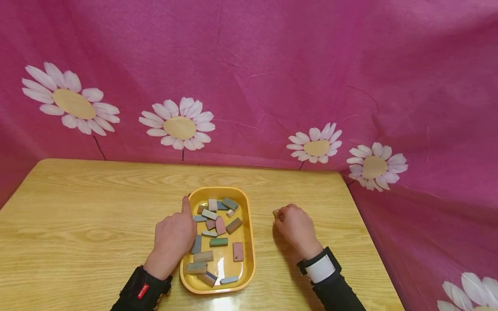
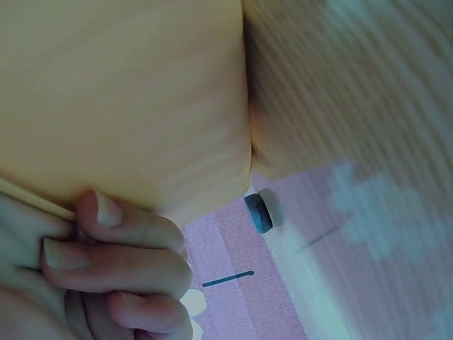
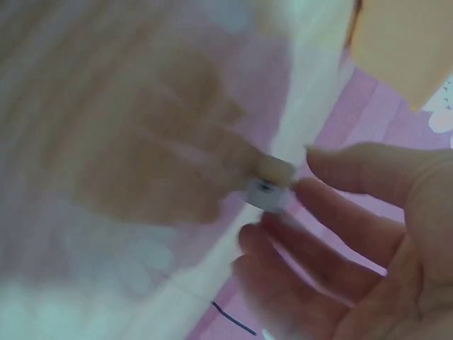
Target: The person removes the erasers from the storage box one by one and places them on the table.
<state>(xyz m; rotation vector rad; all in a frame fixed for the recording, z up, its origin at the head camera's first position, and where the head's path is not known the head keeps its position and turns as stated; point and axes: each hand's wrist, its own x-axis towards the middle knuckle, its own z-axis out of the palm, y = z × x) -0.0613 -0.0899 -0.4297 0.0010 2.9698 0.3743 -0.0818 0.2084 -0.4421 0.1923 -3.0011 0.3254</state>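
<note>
A yellow tray (image 1: 249, 203) sits on the wooden table, holding several small coloured blocks, among them a green block (image 1: 218, 242) and a flat pink block (image 1: 238, 252). My left hand (image 1: 175, 235) grips the tray's left side. In the left wrist view its fingers (image 2: 117, 269) curl under the rim, while the head view has the index finger stretched along it. Right of the tray, my right hand (image 1: 295, 226) is low over the table with a small tan block (image 1: 276, 213) at its fingertips. The right wrist view shows this block (image 3: 272, 175) blurred, by the thumb and fingers.
Bare wood of the table (image 1: 97, 207) stretches left of the tray. A small dark thing (image 2: 259, 213) stands beyond the tray in the left wrist view. Behind the table hangs a pink cloth (image 1: 249, 86) printed with white daisies; it also runs down the right side.
</note>
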